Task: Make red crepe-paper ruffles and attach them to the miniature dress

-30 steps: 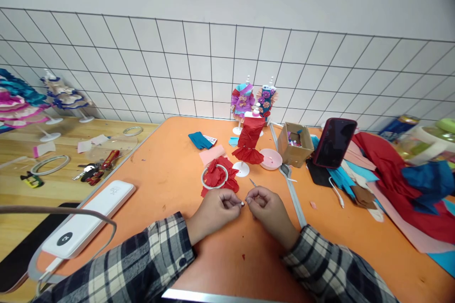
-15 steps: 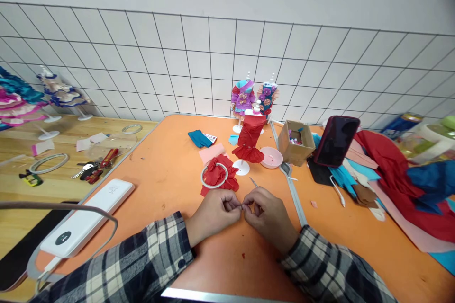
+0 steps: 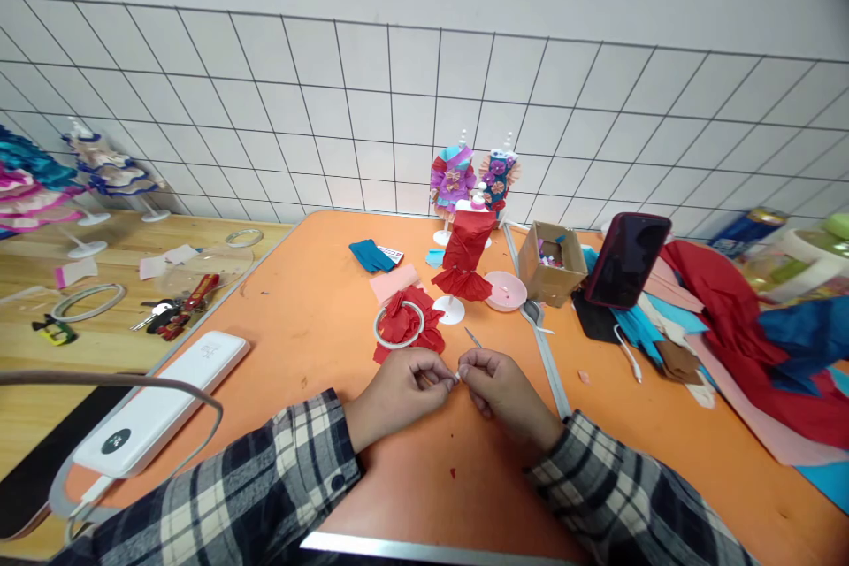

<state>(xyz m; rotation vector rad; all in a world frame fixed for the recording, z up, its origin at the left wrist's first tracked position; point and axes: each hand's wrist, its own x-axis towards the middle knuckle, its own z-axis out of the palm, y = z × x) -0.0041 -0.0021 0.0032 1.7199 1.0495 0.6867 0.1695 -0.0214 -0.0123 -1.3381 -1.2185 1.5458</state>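
Head view: left hand [image 3: 401, 391] and right hand [image 3: 508, 391] are both pinching a tiny white piece [image 3: 457, 377] over the table [image 3: 311, 309], well in from its near edge; which way its long axis is pointing, too small to tell.

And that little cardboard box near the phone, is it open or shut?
Open: the cardboard box is uncovered on top, and small colourful pieces show inside.

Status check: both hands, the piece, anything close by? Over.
Left hand: fingers pinching tiny pale piece, too small to identify. Right hand: fingers right at it, grip unclear. Red fabric close beyond left hand.
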